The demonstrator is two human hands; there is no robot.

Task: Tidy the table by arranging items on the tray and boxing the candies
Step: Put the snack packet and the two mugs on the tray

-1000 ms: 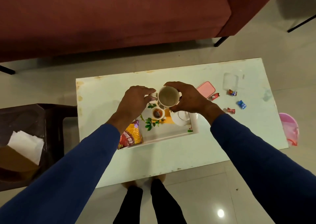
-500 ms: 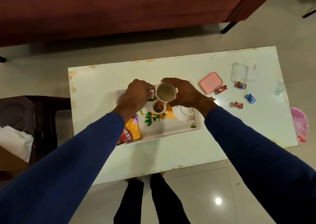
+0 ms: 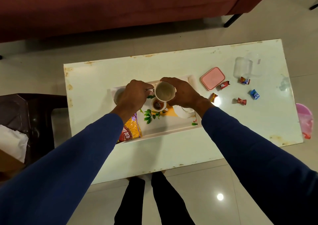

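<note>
A white tray [image 3: 165, 130] with a leaf print lies on the white table [image 3: 172, 152]. Over its far side, my right hand [image 3: 182, 92] grips a cream mug [image 3: 164, 91], and my left hand [image 3: 135, 94] pinches the mug's handle. Below the mug a small cup [image 3: 158, 105] with dark dregs stands on the tray, with a white cup [image 3: 185, 112] to its right. A snack packet [image 3: 131, 130] lies at the tray's left end. To the right lie a pink lid [image 3: 213, 78], a clear box [image 3: 242, 68] and several wrapped candies [image 3: 241, 101].
A dark red sofa [image 3: 120, 6] runs along the far side. A dark chair [image 3: 31, 114] with white paper [image 3: 12, 144] stands at the left. A pink bin [image 3: 304, 121] sits past the table's right edge. My legs [image 3: 154, 199] are at the near edge.
The camera has tilted and shifted, so the table sits lower and more to the right in view. Both hands keep hold of the mug over the tray.
</note>
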